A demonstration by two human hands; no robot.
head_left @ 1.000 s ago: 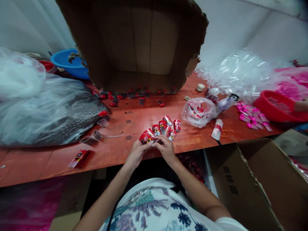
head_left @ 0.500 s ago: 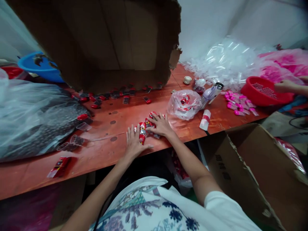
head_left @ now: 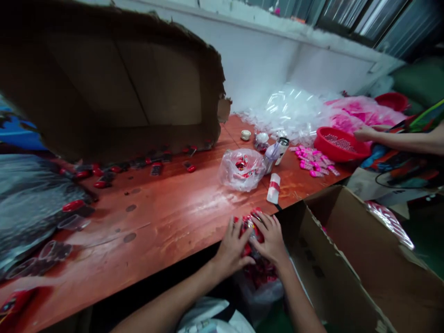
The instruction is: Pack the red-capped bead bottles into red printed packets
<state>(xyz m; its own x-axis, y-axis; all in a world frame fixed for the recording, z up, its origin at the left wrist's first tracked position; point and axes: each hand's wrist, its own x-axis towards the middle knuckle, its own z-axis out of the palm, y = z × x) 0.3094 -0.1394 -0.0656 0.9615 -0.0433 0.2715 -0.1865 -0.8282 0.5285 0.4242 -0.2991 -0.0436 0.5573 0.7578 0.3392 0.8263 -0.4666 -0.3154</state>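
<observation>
My left hand (head_left: 234,244) and my right hand (head_left: 271,238) are together at the table's front edge. Between them they clasp a cluster of small red packets (head_left: 247,224) with shiny wrapping, fingers curled over them from both sides. How many packets are held is hidden by the fingers. Just below the hands, under the table edge, hangs or stands a clear plastic bag (head_left: 258,296) with many similar red pieces in it.
On the red-brown table (head_left: 180,208) are a cardboard box (head_left: 156,99), red-capped containers (head_left: 156,168), a clear bag of red packets (head_left: 239,178) and a flask (head_left: 281,150). An open carton (head_left: 347,263) stands at right. A co-worker's hand (head_left: 364,133) is by a red basin (head_left: 321,143).
Both hands have moved right and toward me with the red packets, from the tabletop to its front edge above the bag. The view has turned right.
</observation>
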